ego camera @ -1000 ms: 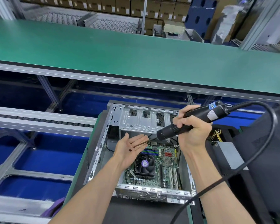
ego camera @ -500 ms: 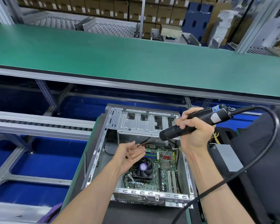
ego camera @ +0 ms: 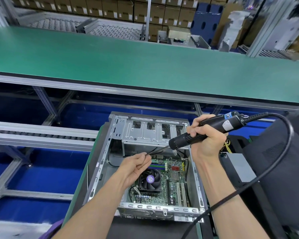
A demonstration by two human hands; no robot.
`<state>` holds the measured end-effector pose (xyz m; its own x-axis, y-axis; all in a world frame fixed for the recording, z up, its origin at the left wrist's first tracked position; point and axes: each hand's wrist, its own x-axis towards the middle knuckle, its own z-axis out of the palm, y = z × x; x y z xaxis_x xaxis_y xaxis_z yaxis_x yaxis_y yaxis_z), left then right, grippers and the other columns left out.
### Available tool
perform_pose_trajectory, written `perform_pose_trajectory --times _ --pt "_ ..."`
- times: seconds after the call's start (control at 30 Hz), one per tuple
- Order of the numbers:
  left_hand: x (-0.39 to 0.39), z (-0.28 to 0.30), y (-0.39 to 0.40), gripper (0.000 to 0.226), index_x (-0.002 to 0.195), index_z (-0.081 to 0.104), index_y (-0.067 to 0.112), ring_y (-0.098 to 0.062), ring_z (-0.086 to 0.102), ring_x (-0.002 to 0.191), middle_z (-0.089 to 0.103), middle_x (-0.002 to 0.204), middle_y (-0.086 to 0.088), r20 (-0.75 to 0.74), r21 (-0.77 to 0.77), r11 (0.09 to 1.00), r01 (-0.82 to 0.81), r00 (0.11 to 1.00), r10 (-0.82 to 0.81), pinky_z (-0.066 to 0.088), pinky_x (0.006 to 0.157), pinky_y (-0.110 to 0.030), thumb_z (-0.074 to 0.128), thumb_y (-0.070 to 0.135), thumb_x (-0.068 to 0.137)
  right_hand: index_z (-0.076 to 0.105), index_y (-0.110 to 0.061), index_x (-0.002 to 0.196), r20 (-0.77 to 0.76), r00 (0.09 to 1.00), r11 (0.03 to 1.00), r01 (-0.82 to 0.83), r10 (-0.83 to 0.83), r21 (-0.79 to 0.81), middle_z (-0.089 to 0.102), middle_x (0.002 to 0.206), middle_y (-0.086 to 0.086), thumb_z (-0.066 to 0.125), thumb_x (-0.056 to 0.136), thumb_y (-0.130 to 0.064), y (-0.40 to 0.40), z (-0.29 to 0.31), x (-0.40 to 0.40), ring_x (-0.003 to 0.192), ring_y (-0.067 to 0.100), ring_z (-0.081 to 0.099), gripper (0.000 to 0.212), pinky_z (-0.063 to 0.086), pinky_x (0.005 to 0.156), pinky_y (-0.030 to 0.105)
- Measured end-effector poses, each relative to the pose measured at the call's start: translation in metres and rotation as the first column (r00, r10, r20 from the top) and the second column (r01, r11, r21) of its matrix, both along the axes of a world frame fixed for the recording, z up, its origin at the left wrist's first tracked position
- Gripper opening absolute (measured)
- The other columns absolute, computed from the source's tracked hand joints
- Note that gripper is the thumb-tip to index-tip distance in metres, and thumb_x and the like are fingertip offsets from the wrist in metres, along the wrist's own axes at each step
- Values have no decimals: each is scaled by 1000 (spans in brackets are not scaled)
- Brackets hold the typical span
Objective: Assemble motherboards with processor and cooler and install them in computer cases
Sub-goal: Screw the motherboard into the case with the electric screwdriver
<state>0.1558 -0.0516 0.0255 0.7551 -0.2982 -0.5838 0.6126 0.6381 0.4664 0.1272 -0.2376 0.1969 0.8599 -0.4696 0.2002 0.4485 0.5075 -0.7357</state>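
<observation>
The open computer case (ego camera: 145,169) lies on its side on the near surface, the motherboard (ego camera: 169,183) seated inside with its cooler fan (ego camera: 149,180) at the board's left. Over it, the left hand (ego camera: 135,167) pinches the tip of the screwdriver bit (ego camera: 158,150). The right hand (ego camera: 205,140) is clenched around the black electric screwdriver (ego camera: 202,131), its cable (ego camera: 266,169) looping right.

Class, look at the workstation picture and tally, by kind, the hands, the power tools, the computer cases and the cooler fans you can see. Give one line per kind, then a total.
Hands: 2, left hand, right hand
Screwdriver: 1
Case: 1
Fan: 1
Total: 5
</observation>
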Motion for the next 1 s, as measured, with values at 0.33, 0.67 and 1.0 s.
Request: perform_pose_trajectory --times 0.33,0.67,1.0 --pt "3 1 0 47 111 60 -8 -23 76 89 75 100 -23 -32 -45 996 -76 997 74 61 63 -30 75 8 70 53 -5 72 -8 1000 999 10 -9 40 53 63 12 44 56 11 3 2 1 47 21 42 24 38 53 27" --pt "1 4 -1 19 108 60 -9 -21 76 83 76 88 -19 -4 -81 990 -117 993 117 61 61 -30 62 -2 90 49 -3 76 -26 999 997 33 -31 63 46 72 13 44 56 10 5 8 1 48 20 39 24 37 53 27" --pt "2 6 0 15 103 65 -7 -21 76 85 76 90 -18 44 -81 989 -122 991 126 61 64 -28 63 1 91 50 -4 77 -77 993 985 101 -90 143 47 70 11 45 57 6 10 11 1 48 19 39 23 37 52 27"
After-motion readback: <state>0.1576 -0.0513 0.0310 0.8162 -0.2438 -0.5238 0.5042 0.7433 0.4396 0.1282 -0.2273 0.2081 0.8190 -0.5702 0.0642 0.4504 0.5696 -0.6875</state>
